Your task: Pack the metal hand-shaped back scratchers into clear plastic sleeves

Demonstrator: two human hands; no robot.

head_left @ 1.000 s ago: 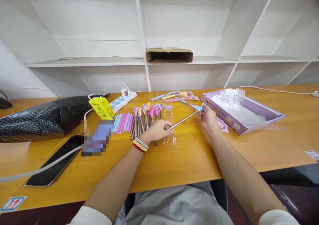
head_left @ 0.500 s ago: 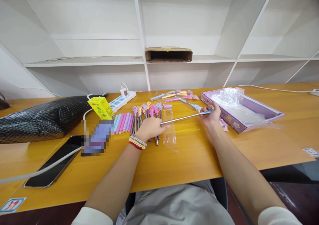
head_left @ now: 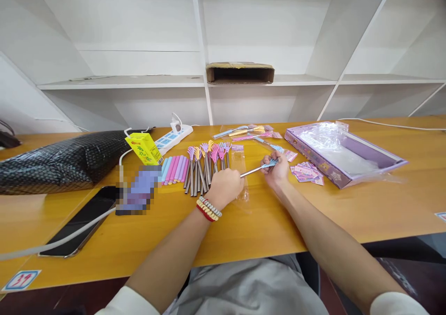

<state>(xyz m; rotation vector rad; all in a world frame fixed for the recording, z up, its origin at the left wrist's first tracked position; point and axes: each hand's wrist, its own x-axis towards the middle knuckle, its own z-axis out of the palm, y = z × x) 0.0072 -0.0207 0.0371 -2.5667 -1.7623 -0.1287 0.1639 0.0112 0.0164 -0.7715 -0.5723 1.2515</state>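
Note:
My left hand (head_left: 226,185) is closed around the lower end of a metal rod (head_left: 251,170). At its other end, my right hand (head_left: 278,168) grips the light blue claw-shaped head. Left of my left hand lie several metal rods with coloured claw heads (head_left: 198,166). Pink, purple and blue tubes (head_left: 173,168) lie side by side further left. A clear plastic sleeve (head_left: 238,159) lies flat, partly behind my left hand. Bagged claw sticks (head_left: 245,131) lie at the back, and small pink cards (head_left: 306,172) are right of my right hand.
A purple open box (head_left: 324,166) holding clear plastic bags stands at the right. To the left are a yellow box (head_left: 143,147), a power strip (head_left: 174,137), a black phone (head_left: 81,222) with a cable across it, and a black wrapped bundle (head_left: 62,159).
My hands have come closer together: the right has moved left and the left slightly right and down. Less of the rod shows between them, and the pink cards are more visible.

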